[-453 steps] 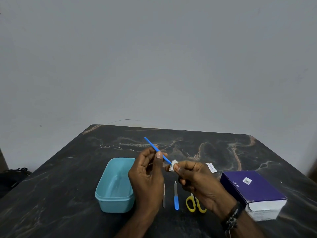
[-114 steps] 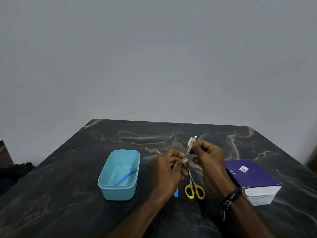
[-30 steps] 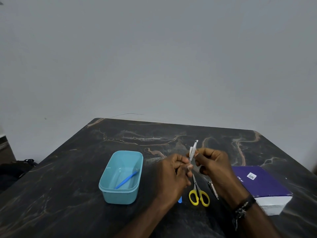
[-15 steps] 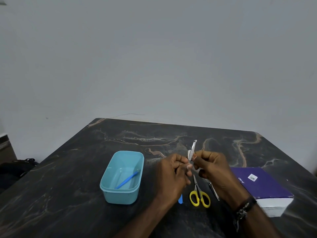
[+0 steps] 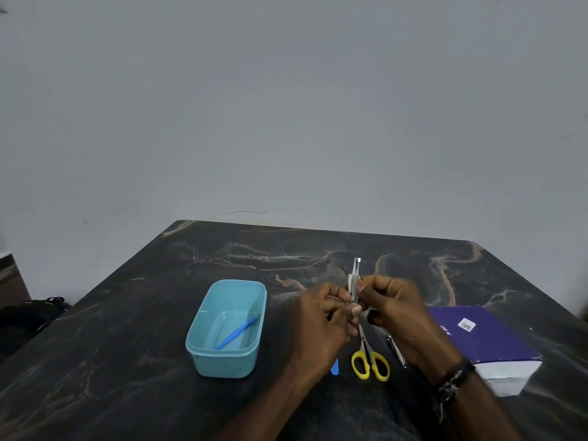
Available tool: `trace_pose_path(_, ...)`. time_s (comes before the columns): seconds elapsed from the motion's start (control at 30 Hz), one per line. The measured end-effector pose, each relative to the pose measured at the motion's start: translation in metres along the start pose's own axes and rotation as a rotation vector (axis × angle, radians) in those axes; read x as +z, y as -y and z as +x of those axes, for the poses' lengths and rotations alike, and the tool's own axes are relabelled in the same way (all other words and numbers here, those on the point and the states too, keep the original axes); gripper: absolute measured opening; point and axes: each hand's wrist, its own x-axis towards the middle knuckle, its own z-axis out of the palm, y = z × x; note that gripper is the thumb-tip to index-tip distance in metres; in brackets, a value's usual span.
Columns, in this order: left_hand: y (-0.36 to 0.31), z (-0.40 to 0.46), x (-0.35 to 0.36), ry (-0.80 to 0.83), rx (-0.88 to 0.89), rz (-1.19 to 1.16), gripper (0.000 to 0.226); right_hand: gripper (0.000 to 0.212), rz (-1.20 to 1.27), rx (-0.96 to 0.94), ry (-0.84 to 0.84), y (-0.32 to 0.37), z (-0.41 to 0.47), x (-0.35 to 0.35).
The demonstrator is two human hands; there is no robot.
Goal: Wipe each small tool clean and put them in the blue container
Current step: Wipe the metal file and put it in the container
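My left hand (image 5: 321,323) pinches the lower end of a thin metal tool (image 5: 356,268) that stands upright above the table. My right hand (image 5: 394,310) pinches a small white wipe (image 5: 351,281) around the tool's middle. The blue container (image 5: 203,348) sits to the left, holding a blue stick tool (image 5: 237,333). Yellow-handled scissors (image 5: 369,361) lie below my hands. A blue-handled tool (image 5: 334,368) shows only its tip under my left hand. A metal nail clipper (image 5: 396,346) lies beside my right wrist.
A purple box (image 5: 483,338) with white sides lies at the right, near my right forearm. The dark marble table (image 5: 127,345) reaches back to a grey wall. A black object (image 5: 28,313) sits off the table's left edge.
My right hand has slid the wipe slightly along the metal tool. The blue stick tool, held 15 seconds ago, now lies in the container.
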Motion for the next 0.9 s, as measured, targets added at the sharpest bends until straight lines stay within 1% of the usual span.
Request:
trace_pose_path(0.1,-0.0020,-0.0007,0.0002,-0.017,0.018,0.012,0.015,0.020,0.019,0.001,-0.022,0.0021,-0.0004,0.0007)
trace_pose_path(0.2,-0.0034,-0.0020,0.0021,-0.032,0.024,0.013,0.025,0.015,0.066,-0.012,-0.142,0.0009,0.0017,0.0013)
trace_pose_path(0.3,-0.0035,-0.0011,0.0012,-0.072,0.016,-0.001,0.026,0.017,0.150,-0.022,-0.237,0.0002,0.0045,-0.0013)
trace_pose_path(0.37,-0.0039,-0.0007,-0.0001,-0.096,0.024,0.003,0.023,0.018,0.167,-0.022,-0.236,0.0013,0.0043,-0.0020)
trace_pose_path(0.47,-0.0042,-0.0009,-0.0007,-0.107,0.031,-0.010,0.019,0.013,0.148,-0.020,-0.201,0.0021,0.0031,0.0004)
trace_pose_path(0.6,-0.0031,-0.0009,-0.0001,-0.078,0.037,0.000,0.017,0.009,0.132,-0.032,-0.158,0.0019,0.0018,0.0032)
trace_pose_path(0.9,-0.0027,-0.0013,0.0002,-0.029,0.027,0.006,0.010,0.010,0.126,-0.037,-0.124,0.0063,-0.0014,0.0031)
